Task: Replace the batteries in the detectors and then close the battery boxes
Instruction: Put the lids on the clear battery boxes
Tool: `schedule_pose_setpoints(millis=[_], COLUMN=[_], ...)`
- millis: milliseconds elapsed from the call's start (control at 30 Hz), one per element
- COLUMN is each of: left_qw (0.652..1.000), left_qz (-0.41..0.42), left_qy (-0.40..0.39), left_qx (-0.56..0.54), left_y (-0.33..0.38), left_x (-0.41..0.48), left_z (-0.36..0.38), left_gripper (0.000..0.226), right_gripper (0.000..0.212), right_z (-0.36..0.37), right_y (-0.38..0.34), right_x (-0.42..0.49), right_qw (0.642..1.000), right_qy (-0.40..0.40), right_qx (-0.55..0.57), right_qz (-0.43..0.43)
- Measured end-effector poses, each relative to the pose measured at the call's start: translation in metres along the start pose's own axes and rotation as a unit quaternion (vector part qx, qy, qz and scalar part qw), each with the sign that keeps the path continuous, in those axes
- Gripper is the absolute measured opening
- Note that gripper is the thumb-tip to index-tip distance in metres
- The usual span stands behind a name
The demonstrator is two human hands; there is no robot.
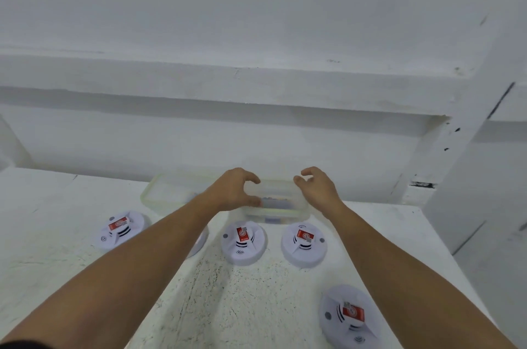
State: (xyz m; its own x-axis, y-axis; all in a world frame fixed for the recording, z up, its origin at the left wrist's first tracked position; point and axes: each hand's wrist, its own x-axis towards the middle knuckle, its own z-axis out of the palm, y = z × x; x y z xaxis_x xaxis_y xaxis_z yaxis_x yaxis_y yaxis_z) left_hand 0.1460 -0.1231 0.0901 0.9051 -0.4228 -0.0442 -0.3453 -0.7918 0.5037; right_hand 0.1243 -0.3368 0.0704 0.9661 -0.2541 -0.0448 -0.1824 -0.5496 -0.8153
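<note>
Clasping the left end of the clear rectangular plastic tub [285,207], probably light but slick, the left hand [235,190] wants the loosely curled, empty right hand [318,186] on the right end.

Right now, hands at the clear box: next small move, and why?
Probably bring the right hand onto the clear box and draw it closer: the left hand grips its left end, the right hovers just off it, and the detectors sit untouched.

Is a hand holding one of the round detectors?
No, the left hand grips the clear box and the right hand hovers by it.
</note>
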Motion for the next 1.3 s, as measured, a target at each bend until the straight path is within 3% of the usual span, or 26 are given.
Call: schedule_pose_setpoints(millis=[167, 300, 467, 600, 833, 1000, 1300], left_qw=[0.997, 0.99, 0.977, 0.978, 0.985, 0.986, 0.988], left_qz=[0.045, 0.079, 0.126, 0.144, 0.102, 0.077, 0.056], left_qy=[0.054, 0.103, 0.143, 0.127, 0.133, 0.145, 0.143], left_qx=[-0.034, -0.062, -0.09, -0.085, -0.023, -0.005, 0.005], left_y=[0.001, -0.02, -0.051, -0.079, -0.138, -0.167, -0.174], left_x=[-0.029, -0.066, -0.121, -0.162, -0.21, -0.235, -0.247], left_z=[-0.008, 0.014, 0.057, 0.085, 0.085, 0.072, 0.067], left_gripper=[0.045, 0.035, 0.028, 0.04, 0.041, 0.053, 0.058], right_gripper=[0.025, 0.026, 0.056, 0.075, 0.067, 0.069, 0.073], right_z=[-0.025, -0.029, -0.011, 0.012, 0.087, 0.154, 0.205], right_y=[-0.001, 0.026, 0.054, 0.058, 0.028, -0.006, -0.038], right_x=[-0.054, -0.113, -0.18, -0.214, -0.244, -0.249, -0.244], right_qw=[1.0, 0.991, 0.934, 0.93, 0.955, 0.967, 0.966], right_qy=[-0.008, -0.051, -0.072, -0.021, 0.073, 0.039, 0.008], right_qx=[-0.019, -0.118, -0.316, -0.323, -0.28, -0.251, -0.251], right_qz=[-0.012, 0.032, 0.152, 0.173, 0.068, -0.014, -0.065])
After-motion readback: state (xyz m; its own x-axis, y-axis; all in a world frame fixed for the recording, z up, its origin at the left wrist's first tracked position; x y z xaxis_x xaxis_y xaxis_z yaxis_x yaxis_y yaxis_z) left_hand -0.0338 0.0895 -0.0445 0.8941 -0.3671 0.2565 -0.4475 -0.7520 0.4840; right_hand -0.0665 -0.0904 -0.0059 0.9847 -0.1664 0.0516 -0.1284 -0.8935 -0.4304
